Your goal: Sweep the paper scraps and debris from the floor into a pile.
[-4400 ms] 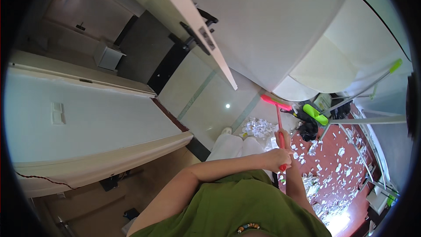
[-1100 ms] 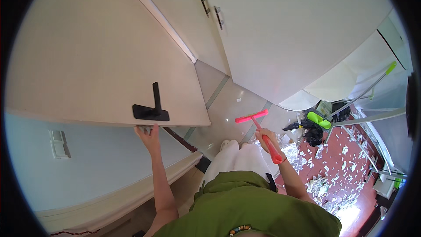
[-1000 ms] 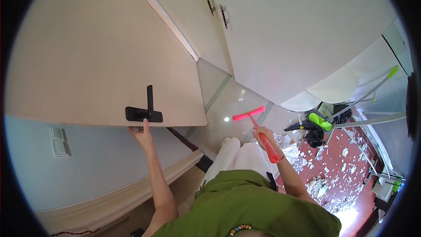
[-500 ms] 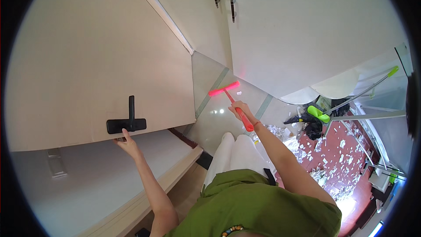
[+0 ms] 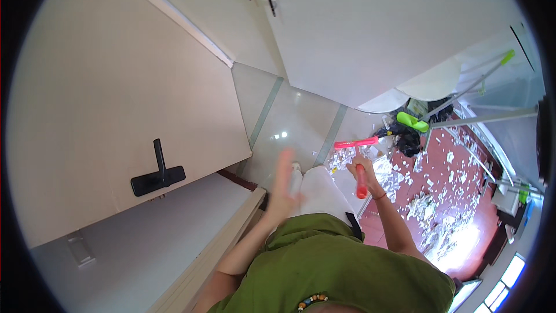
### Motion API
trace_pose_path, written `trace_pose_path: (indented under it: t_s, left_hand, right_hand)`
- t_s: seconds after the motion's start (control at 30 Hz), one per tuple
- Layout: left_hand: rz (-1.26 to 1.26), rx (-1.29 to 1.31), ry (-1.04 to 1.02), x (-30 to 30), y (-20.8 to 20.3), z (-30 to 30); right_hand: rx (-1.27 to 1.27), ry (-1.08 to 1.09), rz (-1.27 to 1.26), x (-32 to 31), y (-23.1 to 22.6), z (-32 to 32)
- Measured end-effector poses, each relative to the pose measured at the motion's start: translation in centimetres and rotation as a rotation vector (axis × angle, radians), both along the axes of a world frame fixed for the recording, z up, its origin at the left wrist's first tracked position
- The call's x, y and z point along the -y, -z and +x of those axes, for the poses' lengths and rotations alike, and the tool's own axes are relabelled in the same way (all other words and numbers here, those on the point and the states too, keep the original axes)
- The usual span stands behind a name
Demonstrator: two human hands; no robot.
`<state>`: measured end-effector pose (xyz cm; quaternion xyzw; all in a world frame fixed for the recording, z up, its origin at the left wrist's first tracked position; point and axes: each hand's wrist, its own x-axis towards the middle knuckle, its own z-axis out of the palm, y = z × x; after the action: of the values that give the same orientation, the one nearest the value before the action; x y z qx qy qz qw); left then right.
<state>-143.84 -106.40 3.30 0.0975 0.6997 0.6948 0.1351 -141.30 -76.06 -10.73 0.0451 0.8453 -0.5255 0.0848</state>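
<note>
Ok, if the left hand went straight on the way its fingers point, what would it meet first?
Probably the white cabinet door across the tiled floor. The left hand is blurred and its depth unclear; if it slopes downward, the floor could come first.

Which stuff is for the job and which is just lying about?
In use, it seems:
pink T-shaped tool, held in the right grip
white scraps near its head, perhaps

Just lying or standing about, untouched:
black plastic bag
lime-green long-handled tool
metal-tube frame
</note>
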Motion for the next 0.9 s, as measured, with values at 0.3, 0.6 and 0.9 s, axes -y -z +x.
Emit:
trace_pose_path:
  t_s: [0.3,0.6,0.9]
  left_hand:
    - [-0.235,-0.505,0.559,-4.6,-7.3,-0.4]
    - [-0.260,-0.375,0.772,-7.7,-2.0,2.3]
    - [-0.003,-0.202,0.770,-10.8,-1.8,3.8]
  right_hand:
    - [-0.146,-0.191,-0.158,9.8,-6.1,-0.4]
    - [-0.267,-0.018,-0.093,11.1,8.3,4.9]
    - [0.046,0.160,0.172,0.3,3.6,13.4]
